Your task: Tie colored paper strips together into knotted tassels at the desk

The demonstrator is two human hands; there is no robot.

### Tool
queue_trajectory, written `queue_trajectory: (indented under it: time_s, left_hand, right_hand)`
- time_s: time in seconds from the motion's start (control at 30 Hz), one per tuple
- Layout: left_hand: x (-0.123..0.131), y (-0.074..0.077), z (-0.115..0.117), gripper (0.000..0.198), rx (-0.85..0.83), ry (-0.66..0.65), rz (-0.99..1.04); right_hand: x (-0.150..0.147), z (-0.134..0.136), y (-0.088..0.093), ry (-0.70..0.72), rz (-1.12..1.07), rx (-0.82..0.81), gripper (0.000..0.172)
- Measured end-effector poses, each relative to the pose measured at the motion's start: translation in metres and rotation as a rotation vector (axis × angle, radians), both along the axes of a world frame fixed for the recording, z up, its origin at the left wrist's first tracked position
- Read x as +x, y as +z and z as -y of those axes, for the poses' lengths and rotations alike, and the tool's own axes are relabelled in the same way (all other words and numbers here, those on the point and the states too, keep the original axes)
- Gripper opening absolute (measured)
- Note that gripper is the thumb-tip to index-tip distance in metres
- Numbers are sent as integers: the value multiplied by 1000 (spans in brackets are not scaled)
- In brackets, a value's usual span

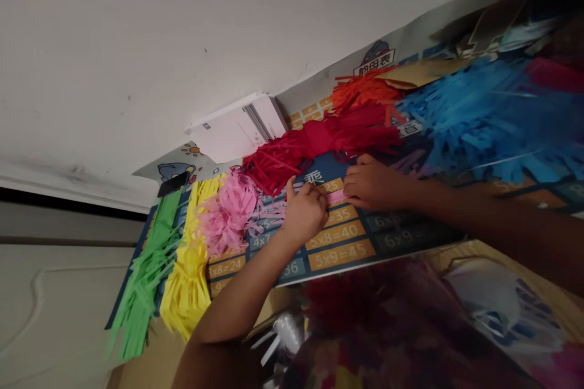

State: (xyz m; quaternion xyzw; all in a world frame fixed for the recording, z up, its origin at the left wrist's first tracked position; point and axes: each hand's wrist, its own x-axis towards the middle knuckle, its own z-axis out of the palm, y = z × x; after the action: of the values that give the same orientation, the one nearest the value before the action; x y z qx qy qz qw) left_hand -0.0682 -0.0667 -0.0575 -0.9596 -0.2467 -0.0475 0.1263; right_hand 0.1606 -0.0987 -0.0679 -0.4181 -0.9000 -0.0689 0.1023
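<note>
A short pink paper strip (336,196) lies across the blue multiplication poster (342,237), stretched between my two hands. My left hand (304,213) comes up from the bottom of the view, its fingers on the strip's near end. My right hand (370,183) enters from the right and pinches the other end. Fringed paper bands lie in rows along the poster: green (146,267), yellow (189,267), pink (227,213), red (314,146), orange (365,91) and blue (493,121). The pink fringe sits just beyond my left hand, and the red fringe lies just above both hands.
A white wall (137,55) runs along the poster's far edge, with a stack of white paper (237,127) and a black phone-like object (173,184) against it. Below the poster lie cardboard (497,261) and a white ribbon bundle (286,333).
</note>
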Motion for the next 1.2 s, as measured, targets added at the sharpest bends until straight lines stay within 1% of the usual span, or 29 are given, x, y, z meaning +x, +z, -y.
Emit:
queue_trajectory:
  time_s: [0.07,0.13,0.3,0.4,0.47,0.53,0.67,0.77,0.9,1.0,1.1,1.17,1.2]
  left_hand:
    - [0,0,0,16,-5,-3,-21]
    - [0,0,0,18,2,3,-28]
    - [-3,-5,-1,17,-15,37,79]
    - [-10,-8,-3,24,-46,20,155]
    - [-16,-10,-5,24,-78,20,202]
    - [-21,-12,-7,19,-120,53,252]
    - [-27,-16,-10,15,-254,185,314]
    - [-27,-17,-12,17,-334,247,306]
    - [-22,-16,-16,17,-361,285,296]
    - [-18,-16,-18,16,-364,299,275]
    - [-17,-15,-20,15,-371,302,263]
    - [-17,-15,-20,11,-353,302,287]
    - [-18,-15,-18,8,-326,284,305]
  right_hand:
    - [-4,5,3,58,55,20,12]
    - [-10,7,3,66,98,32,11]
    - [-21,6,-6,-54,15,78,10]
    - [-16,6,-10,-60,-11,91,14]
    - [-6,6,-13,-57,-34,66,21]
    - [7,6,-18,-84,-112,11,25]
    - [25,2,-30,-214,-335,-133,22]
    - [25,-1,-32,-290,-363,-215,23]
    - [19,-3,-27,-353,-344,-276,19]
    - [17,-5,-25,-378,-352,-301,16]
    - [17,-5,-27,-396,-353,-303,17]
    - [16,-4,-29,-393,-350,-253,14]
    - [16,-3,-28,-367,-338,-200,12]
